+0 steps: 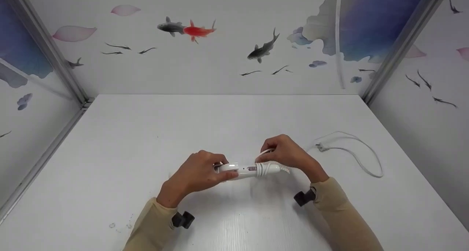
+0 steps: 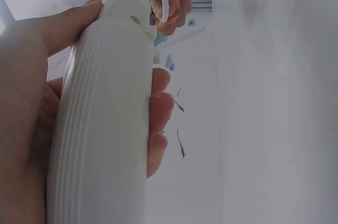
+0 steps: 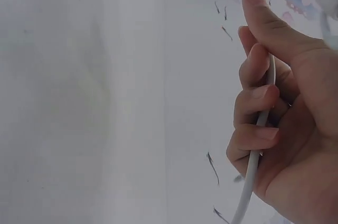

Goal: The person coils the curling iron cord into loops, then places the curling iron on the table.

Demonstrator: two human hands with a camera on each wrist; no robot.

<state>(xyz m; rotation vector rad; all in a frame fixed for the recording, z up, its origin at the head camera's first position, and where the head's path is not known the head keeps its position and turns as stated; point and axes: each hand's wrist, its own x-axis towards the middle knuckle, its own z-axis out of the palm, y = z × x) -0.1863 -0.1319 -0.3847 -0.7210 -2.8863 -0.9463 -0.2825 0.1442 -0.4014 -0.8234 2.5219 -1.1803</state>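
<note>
My left hand (image 1: pixel 201 172) grips a white hair straightener (image 1: pixel 246 171) by its ribbed body, thumb on one side and fingers round the other. The straightener is held level above the table, with a small switch on its side. Several turns of its white power cord (image 1: pixel 263 169) are wound round the handle's right end. Just above these turns, my right hand (image 1: pixel 284 154) holds the cord between thumb and finger. In the right wrist view the cord (image 3: pixel 252 166) runs through the palm under the curled fingers. Part of the straightener is hidden by the left hand.
On the white table (image 1: pixel 146 133), the rest of the cord lies in a loose loop to the right, ending in a plug (image 1: pixel 321 147). Panels printed with fish (image 1: pixel 262 52) enclose the back and sides. Each wrist carries a black camera mount (image 1: pixel 305 197).
</note>
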